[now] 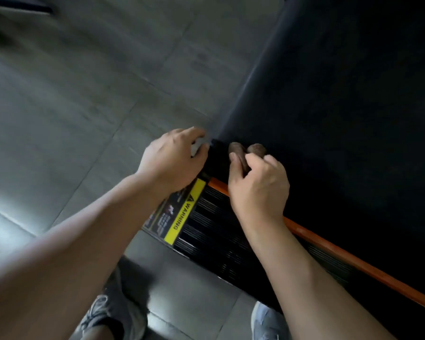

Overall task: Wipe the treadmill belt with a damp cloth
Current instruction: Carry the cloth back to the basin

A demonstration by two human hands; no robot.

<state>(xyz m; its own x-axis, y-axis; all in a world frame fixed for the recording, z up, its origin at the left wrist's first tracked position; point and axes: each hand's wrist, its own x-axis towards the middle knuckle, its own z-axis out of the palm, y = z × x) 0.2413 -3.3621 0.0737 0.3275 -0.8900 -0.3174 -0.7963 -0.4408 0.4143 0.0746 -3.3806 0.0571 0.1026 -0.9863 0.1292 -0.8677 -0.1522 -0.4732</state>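
Grey tiled floor (84, 82) at left; black treadmill belt (341, 106) at right. Right hand (258, 190) pinches the brown cloth (241, 153), bunched on the belt's near corner. Left hand (174, 160) is curled at the deck corner; blur leaves its grip undetermined.

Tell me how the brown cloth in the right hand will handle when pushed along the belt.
Probably floppy: the brown cloth bulges in two soft folds above the right hand's pinching fingers. Likely light, since a pinch holds it. It may bunch rather than slide flat on the dark belt.
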